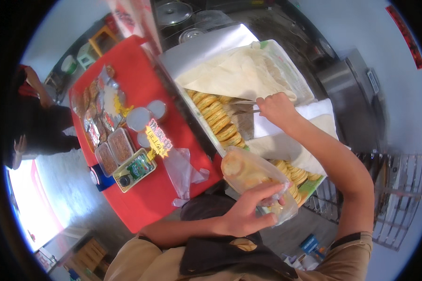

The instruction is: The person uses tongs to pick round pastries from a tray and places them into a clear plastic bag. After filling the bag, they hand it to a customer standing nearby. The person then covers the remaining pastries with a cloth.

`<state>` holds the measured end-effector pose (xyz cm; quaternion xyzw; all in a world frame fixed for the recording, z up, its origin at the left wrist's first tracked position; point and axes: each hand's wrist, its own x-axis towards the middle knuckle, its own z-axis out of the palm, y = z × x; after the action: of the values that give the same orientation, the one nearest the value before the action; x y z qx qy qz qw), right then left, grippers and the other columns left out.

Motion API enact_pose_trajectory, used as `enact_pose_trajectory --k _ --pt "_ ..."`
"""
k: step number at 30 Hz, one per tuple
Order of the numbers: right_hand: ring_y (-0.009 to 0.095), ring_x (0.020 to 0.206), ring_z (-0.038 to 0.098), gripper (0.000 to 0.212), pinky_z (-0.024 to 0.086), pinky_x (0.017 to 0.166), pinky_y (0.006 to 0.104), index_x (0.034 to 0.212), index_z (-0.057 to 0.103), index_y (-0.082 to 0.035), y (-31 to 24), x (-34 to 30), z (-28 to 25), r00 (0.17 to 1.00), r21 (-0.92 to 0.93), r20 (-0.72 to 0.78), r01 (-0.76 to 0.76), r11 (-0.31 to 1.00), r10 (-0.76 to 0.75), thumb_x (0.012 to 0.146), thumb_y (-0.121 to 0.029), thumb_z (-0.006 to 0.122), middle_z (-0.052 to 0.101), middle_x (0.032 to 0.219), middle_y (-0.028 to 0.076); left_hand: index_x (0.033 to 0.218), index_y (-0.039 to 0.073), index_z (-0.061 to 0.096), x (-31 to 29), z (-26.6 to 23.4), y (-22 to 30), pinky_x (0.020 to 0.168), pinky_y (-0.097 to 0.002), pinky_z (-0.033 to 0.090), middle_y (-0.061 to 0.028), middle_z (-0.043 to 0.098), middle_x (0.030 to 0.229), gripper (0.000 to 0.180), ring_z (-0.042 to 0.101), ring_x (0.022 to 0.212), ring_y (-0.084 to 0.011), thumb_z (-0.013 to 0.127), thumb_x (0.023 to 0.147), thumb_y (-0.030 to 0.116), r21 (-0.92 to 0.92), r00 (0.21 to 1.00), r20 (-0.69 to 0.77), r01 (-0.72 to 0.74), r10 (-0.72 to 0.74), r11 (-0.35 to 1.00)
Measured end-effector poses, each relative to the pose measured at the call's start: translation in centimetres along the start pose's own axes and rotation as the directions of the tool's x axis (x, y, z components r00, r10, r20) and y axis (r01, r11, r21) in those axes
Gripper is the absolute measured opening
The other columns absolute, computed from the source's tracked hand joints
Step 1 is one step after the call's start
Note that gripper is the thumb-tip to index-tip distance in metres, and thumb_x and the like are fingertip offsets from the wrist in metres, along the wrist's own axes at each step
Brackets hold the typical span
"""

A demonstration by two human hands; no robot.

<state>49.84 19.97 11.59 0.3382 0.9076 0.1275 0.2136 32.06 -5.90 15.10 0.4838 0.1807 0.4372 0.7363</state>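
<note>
My right hand [277,110] is closed round the handle end of a pair of metal tongs [243,107]. The tongs reach left over a gap beside a row of round golden flatbreads [216,117] in a shallow box. My left hand [254,206] grips the gathered mouth of a clear plastic bag [241,171] with a few flatbreads inside. That bag hangs over the box's near edge, in front of more stacked flatbreads [295,177]. A cream cloth [239,70] covers the far part of the box, and a white cloth [316,119] lies under my right forearm.
A red-covered table [140,206] stands at the left, with lidded plastic tubs [139,119], a small basket [138,171] and an empty plastic bag [183,173]. Farther left is another person [40,112]. A metal rack [384,201] and a steel cabinet [344,89] stand at the right.
</note>
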Motion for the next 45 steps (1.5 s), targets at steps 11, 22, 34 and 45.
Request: enact_pose_trajectory --k 11,22,34,45 --pt "0.024 0.076 0.075 0.031 0.055 0.068 0.0370 0.098 0.067 -0.010 3.5 5.3 -5.6 1.000 -0.176 0.022 0.010 0.984 -0.006 0.089 -0.037 0.077 0.073 0.075 0.005 0.158 0.004 0.042 0.1 -0.2 -0.2 0.091 -0.0341 0.045 -0.0106 0.062 0.127 0.076 0.058 0.111 -0.0208 0.072 0.088 0.014 -0.035 0.997 -0.059 -0.045 0.043 0.998" --pt "0.022 0.075 0.076 0.013 0.055 0.065 0.0344 0.088 0.068 -0.012 2.4 7.2 -3.4 0.996 -0.155 -0.052 0.067 0.986 -0.076 0.084 -0.021 0.076 0.074 0.075 0.005 0.158 0.004 0.043 1.2 -1.1 0.3 0.086 -0.0345 0.044 -0.0101 0.063 0.120 0.077 0.051 0.096 -0.0208 0.073 0.088 0.018 -0.020 0.998 -0.028 -0.052 0.051 0.998" --pt "0.022 0.074 0.074 0.034 0.054 0.066 0.0356 0.099 0.066 -0.009 1.4 7.0 -3.0 0.994 -0.167 -0.010 0.103 0.981 -0.106 0.087 -0.038 0.080 0.072 0.074 0.004 0.154 0.000 0.045 1.0 -1.0 0.6 0.085 -0.0346 0.046 -0.0094 0.062 0.115 0.074 0.054 0.096 -0.0213 0.072 0.086 0.009 -0.036 0.995 -0.063 -0.080 0.078 0.996" --pt "0.021 0.083 0.076 0.007 0.055 0.071 0.0339 0.090 0.070 -0.013 1.4 8.3 -4.6 0.992 -0.144 0.033 0.123 0.982 -0.120 0.085 -0.016 0.073 0.076 0.082 0.005 0.157 0.004 0.043 0.9 -0.5 -0.2 0.083 -0.0336 0.044 -0.0096 0.063 0.118 0.077 0.053 0.097 -0.0204 0.072 0.086 0.013 -0.047 0.991 -0.093 -0.097 0.092 0.994"
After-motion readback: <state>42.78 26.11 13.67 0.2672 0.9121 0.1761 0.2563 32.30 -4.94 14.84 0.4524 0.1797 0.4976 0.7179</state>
